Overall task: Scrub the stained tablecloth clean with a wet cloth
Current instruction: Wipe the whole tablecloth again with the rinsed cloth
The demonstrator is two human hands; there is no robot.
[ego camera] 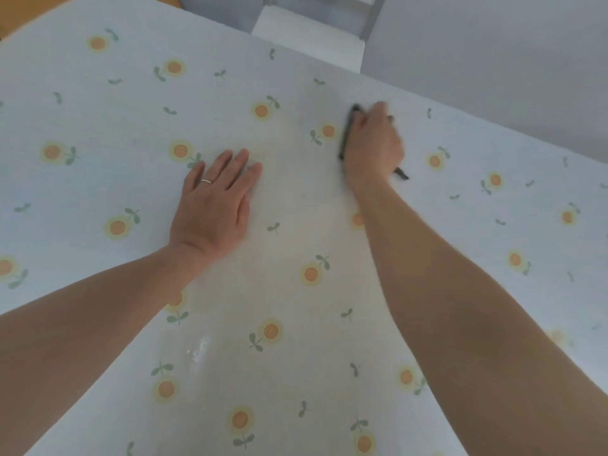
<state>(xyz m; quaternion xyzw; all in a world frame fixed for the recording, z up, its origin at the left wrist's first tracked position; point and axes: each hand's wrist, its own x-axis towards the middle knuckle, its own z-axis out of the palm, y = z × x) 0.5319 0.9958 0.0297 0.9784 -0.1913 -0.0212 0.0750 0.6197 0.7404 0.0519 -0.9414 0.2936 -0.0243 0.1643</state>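
A pale tablecloth (108, 120) printed with orange flowers covers the whole table. A broad yellowish stained band (289, 199) runs down its middle, with a wet shine near the front. My right hand (373, 146) presses a dark cloth (347, 133) onto the tablecloth near the far edge; only the cloth's dark edges show around my hand, which is blurred. My left hand (215, 199) lies flat on the tablecloth with fingers spread, a ring on one finger, holding nothing.
A white chair (312, 31) stands just beyond the table's far edge. Grey floor (493, 60) lies past the far right edge. A bit of brown wood (10, 28) shows at the top left corner.
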